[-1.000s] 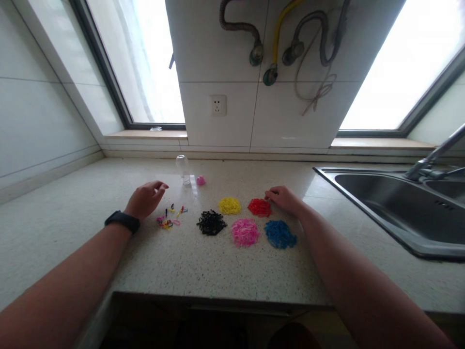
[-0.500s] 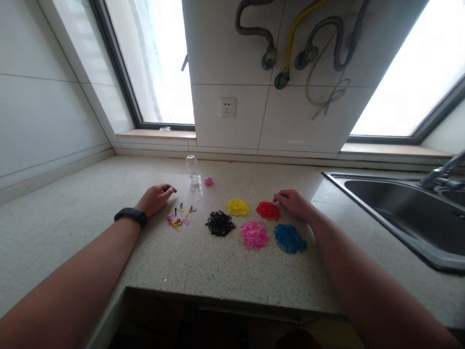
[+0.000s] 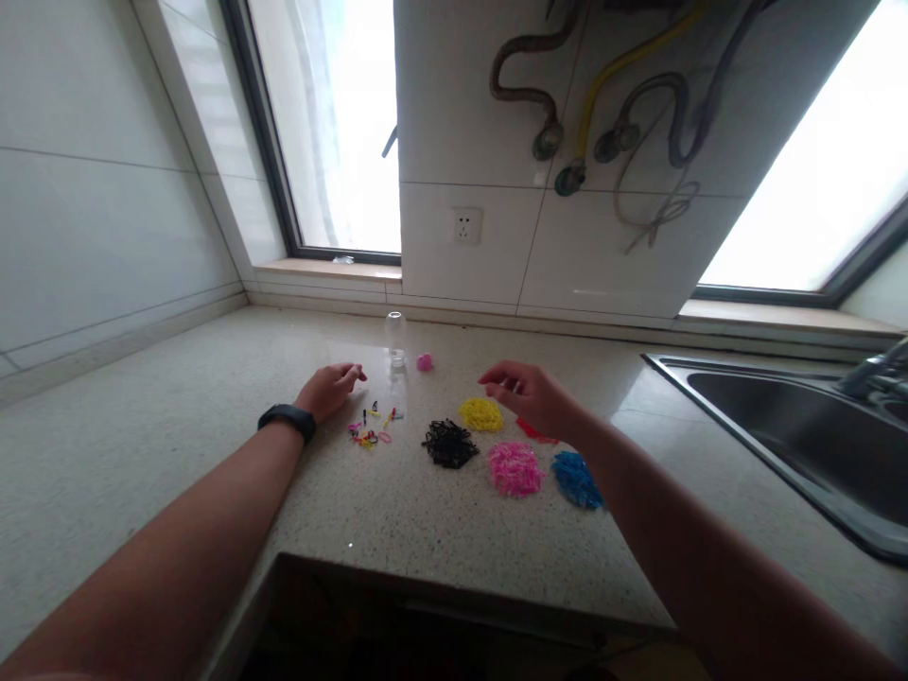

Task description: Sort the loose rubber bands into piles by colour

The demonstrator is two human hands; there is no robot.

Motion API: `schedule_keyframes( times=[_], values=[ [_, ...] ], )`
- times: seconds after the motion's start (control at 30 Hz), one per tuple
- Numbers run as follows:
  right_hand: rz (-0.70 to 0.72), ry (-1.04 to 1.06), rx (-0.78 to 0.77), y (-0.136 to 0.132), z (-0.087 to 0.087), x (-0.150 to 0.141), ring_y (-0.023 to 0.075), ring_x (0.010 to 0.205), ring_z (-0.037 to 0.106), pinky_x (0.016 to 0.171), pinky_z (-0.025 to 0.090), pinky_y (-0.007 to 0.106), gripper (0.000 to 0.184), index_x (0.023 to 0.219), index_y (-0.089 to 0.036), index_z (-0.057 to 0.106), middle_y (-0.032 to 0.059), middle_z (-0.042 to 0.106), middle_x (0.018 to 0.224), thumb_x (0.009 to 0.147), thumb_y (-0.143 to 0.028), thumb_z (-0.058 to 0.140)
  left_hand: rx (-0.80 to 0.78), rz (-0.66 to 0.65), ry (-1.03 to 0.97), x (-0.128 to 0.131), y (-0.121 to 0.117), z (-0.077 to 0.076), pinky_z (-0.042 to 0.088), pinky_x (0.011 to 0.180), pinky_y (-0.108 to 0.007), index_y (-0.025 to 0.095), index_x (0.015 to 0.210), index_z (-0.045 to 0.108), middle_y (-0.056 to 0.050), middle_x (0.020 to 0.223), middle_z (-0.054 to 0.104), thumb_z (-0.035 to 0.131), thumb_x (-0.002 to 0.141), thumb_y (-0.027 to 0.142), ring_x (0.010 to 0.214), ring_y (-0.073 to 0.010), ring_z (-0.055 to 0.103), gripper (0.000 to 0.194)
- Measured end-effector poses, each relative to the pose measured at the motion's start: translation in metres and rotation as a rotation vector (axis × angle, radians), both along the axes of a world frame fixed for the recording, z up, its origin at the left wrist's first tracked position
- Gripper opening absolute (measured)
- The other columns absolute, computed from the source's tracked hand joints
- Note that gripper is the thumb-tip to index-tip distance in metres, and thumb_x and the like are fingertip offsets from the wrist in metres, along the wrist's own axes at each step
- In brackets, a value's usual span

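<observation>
Small rubber bands lie on the counter in piles by colour: yellow [image 3: 481, 414], black [image 3: 449, 445], pink [image 3: 515, 469], blue [image 3: 577, 480] and red [image 3: 537, 431]. My right hand [image 3: 532, 392] hovers just above the yellow and red piles and hides much of the red one. Its fingers are bent and loosely apart, with no band visible between them. Beside a scatter of mixed bands [image 3: 369, 436], my left hand [image 3: 333, 390] rests with loosely curled fingers, nothing visible in them. Behind stand a clear bottle [image 3: 395, 339] and a pink cap [image 3: 424, 362].
A steel sink [image 3: 794, 416] with a tap [image 3: 876, 369] is set into the counter [image 3: 397, 511] on the right. The counter's front edge drops to a dark opening. On the tiled back wall are a socket [image 3: 466, 225] and several hoses.
My right hand has moved left from beside the red pile to above the yellow and red piles. My left hand stays by the mixed bands. The view has shifted slightly.
</observation>
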State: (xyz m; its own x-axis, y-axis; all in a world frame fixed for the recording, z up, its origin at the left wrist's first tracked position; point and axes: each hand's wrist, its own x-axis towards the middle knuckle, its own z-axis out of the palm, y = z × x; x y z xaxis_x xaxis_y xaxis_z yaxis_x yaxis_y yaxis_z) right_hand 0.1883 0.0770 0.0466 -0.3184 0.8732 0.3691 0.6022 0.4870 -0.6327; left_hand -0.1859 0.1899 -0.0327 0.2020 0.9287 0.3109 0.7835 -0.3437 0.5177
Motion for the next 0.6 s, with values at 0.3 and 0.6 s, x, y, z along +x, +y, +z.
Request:
schedule_keyframes(
  times=[0.3, 0.6],
  values=[
    [0.305, -0.537, 0.103, 0.017, -0.004, -0.13, 0.019, 0.092, 0.066, 0.074, 0.043, 0.028, 0.025, 0.106, -0.022, 0.074, 0.0061, 0.075, 0.104, 0.087, -0.022, 0.058, -0.059, -0.014, 0.05, -0.003, 0.008, -0.008, 0.055, 0.085, -0.042, 0.015, 0.121, 0.06, -0.009, 0.119, 0.061, 0.059, 0.096, 0.036, 0.101, -0.0226, 0.063, 0.033],
    [0.322, -0.801, 0.127, 0.027, -0.017, -0.169, 0.0237, 0.099, 0.068, 0.07, 0.043, 0.029, 0.022, 0.098, -0.025, 0.076, 0.0056, 0.075, 0.107, 0.087, -0.028, 0.057, -0.059, -0.019, 0.066, -0.001, 0.009, -0.008, 0.055, 0.087, -0.043, 0.015, 0.123, 0.059, -0.01, 0.123, 0.06, 0.058, 0.096, 0.035, 0.104, -0.0231, 0.062, 0.033]
  ],
)
